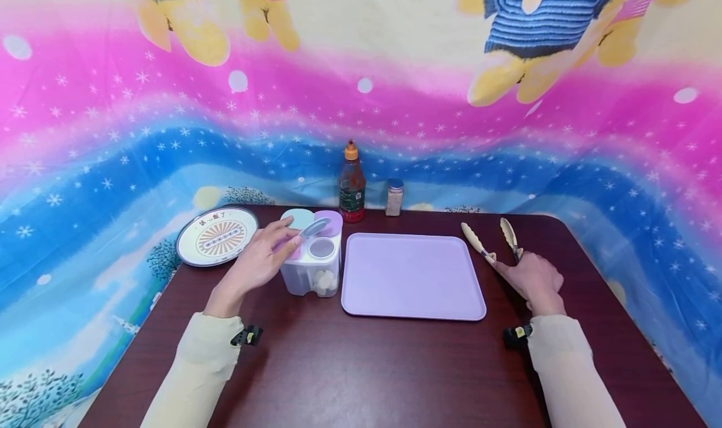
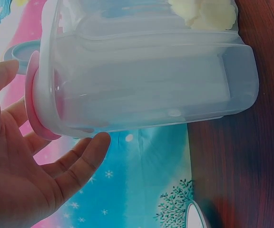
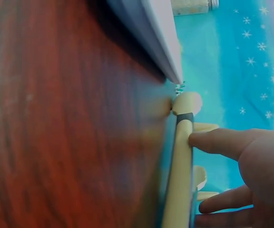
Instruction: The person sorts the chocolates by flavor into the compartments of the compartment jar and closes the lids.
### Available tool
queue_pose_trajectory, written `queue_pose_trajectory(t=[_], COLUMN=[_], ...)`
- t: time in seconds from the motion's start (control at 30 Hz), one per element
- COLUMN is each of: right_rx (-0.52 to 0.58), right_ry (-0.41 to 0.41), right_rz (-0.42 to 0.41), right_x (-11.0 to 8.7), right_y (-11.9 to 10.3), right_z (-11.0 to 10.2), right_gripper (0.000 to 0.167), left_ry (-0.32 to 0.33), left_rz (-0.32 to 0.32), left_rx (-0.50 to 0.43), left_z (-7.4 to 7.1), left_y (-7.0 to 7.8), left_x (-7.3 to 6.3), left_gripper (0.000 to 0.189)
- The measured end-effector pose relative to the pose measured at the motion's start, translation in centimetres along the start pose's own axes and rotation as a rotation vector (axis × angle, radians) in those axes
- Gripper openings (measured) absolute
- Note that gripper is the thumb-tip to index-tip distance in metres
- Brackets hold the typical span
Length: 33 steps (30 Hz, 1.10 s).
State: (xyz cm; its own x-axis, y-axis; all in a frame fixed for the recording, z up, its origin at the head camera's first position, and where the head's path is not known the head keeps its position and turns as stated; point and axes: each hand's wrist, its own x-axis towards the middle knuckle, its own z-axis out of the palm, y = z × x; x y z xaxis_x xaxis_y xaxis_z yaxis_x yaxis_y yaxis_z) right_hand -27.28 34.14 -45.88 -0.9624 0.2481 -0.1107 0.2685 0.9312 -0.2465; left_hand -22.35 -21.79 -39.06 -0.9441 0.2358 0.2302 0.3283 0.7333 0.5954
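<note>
My left hand (image 1: 261, 252) is over a clear storage box (image 1: 310, 277) with several compartments and pastel round lids. A blue-grey flip lid (image 1: 314, 228) stands raised and tilted above a round opening (image 1: 322, 247); the left thumb touches its edge. In the left wrist view, the other fingers (image 2: 82, 161) spread around the pink lid (image 2: 36, 97). Pale pieces (image 2: 206, 13) lie in one compartment. At the right, my right hand (image 1: 536, 277) holds cream-tipped tongs (image 1: 479, 243), thumb on one arm and fingers at the other. The tongs' arms are spread, their tips pointing away from me.
A lilac tray (image 1: 413, 277) lies between the box and the tongs. Behind stand a sauce bottle (image 1: 352, 190) with an orange cap and a small blue-capped jar (image 1: 394, 199). A patterned plate (image 1: 217, 237) is at the far left. A printed cloth (image 1: 361, 102) hangs behind the table.
</note>
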Motion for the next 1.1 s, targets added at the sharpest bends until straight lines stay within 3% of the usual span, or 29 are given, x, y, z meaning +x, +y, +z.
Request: queue_pose_trajectory(t=[0.17, 0.33, 1.1], right_rx=[-0.032, -0.049, -0.002], right_ry=[-0.011, 0.002, 0.124], right_rz=[0.007, -0.023, -0.323], right_x=[-0.1, -0.6, -4.1], right_y=[-0.4, -1.5, -9.0], right_z=[-0.9, -1.5, -0.9], right_gripper=[0.067, 0.078, 0.044], left_ry=[0.0, 0.008, 0.002], left_rz=[0.003, 0.023, 0.007], left_rx=[0.004, 0.006, 0.003], left_z=[-0.1, -0.2, 0.0], left_y=[0.1, 0.2, 0.0], left_x=[0.0, 0.0, -0.1], left_gripper=[0.044, 0.042, 0.044])
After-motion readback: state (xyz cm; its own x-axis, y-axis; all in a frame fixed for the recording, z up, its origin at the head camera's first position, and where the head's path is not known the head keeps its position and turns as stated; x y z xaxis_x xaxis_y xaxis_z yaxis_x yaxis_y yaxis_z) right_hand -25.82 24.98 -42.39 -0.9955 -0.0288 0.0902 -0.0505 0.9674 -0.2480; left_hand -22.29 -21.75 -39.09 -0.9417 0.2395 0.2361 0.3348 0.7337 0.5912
